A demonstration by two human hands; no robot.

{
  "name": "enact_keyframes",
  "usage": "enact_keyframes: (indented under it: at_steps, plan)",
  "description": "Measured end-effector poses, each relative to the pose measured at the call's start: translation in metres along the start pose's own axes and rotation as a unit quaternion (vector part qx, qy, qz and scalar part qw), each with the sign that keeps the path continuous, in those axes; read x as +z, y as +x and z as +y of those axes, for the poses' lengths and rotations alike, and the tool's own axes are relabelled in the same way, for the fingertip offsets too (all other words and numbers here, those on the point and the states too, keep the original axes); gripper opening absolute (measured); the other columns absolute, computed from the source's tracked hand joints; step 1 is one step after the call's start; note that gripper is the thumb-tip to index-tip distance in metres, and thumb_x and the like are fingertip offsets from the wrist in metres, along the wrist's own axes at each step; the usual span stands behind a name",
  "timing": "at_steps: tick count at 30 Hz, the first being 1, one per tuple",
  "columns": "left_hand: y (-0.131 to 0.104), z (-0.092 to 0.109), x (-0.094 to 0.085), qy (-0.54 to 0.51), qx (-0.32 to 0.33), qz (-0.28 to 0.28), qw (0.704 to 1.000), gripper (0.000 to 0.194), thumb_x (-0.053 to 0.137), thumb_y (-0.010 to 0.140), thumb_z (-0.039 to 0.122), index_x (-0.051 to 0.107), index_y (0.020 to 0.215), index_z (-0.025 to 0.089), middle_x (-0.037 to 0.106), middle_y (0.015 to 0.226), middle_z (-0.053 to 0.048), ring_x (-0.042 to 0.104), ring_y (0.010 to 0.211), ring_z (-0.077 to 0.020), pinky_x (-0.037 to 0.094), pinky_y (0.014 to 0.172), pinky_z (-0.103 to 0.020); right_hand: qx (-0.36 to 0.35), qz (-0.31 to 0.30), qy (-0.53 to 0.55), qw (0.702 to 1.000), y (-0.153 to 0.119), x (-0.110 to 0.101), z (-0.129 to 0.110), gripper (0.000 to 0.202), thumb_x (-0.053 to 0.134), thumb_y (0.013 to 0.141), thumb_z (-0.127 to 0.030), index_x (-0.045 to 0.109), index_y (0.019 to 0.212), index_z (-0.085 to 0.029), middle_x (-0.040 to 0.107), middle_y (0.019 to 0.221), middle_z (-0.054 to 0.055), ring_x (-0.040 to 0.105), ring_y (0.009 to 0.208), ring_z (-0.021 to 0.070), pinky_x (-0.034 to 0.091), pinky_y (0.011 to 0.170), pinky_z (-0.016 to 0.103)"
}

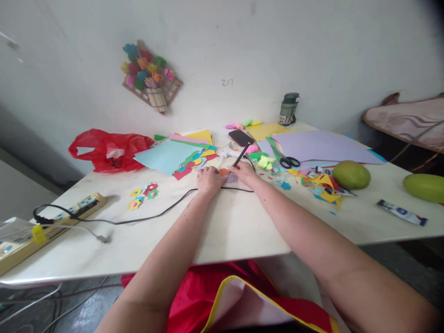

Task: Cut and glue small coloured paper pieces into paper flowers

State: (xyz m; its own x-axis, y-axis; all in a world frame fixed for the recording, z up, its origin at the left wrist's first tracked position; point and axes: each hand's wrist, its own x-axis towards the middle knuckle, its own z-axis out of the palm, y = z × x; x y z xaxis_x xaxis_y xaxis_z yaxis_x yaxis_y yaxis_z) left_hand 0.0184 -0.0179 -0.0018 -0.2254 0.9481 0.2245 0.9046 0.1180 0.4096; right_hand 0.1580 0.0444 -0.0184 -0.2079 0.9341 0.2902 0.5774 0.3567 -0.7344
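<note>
Near the middle of the table my right hand (pixel 244 171) is closed around a black pen (pixel 242 155), which slants up and to the right. Its lower tip is hard to make out, down by a small orange paper piece (pixel 224 172) and a purple paper piece (pixel 232 178). My left hand (pixel 209 179) rests just left of these, its fingers bent and its thumb holding the edge of the paper. Several paper flowers (pixel 151 190) lie to the left. Colored paper cutouts (pixel 194 162) are piled behind my left hand. Black-handled scissors (pixel 289 162) lie right of my right hand.
A black cable (pixel 163 213) runs from the power strip (pixel 83 208) to beneath my hands. A red plastic bag (pixel 111 150), phone (pixel 240 137), glue gun (pixel 229 152), paper scraps (pixel 324 185), green fruit (pixel 351 175), a tube (pixel 402 212) and a bottle (pixel 288 109) stand around.
</note>
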Motion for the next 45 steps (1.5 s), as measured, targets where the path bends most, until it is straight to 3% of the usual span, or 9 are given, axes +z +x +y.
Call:
enact_keyframes:
  at_steps: [45]
  plan:
    - [0.0014,-0.0018,0.0019,0.001,0.004,-0.004,1.0,0.038,0.067,0.07,0.048,0.064,0.097,0.021,0.061,0.114,-0.008,0.045,0.116,-0.0282,0.034,0.099,-0.036,0.019,-0.003,-0.033,0.999,-0.0024,-0.0078,-0.0076,0.019,0.057,0.082,-0.029,0.069,0.085,-0.015,0.07,0.084,0.008,0.063,0.08,0.0195,0.046,0.073,0.028]
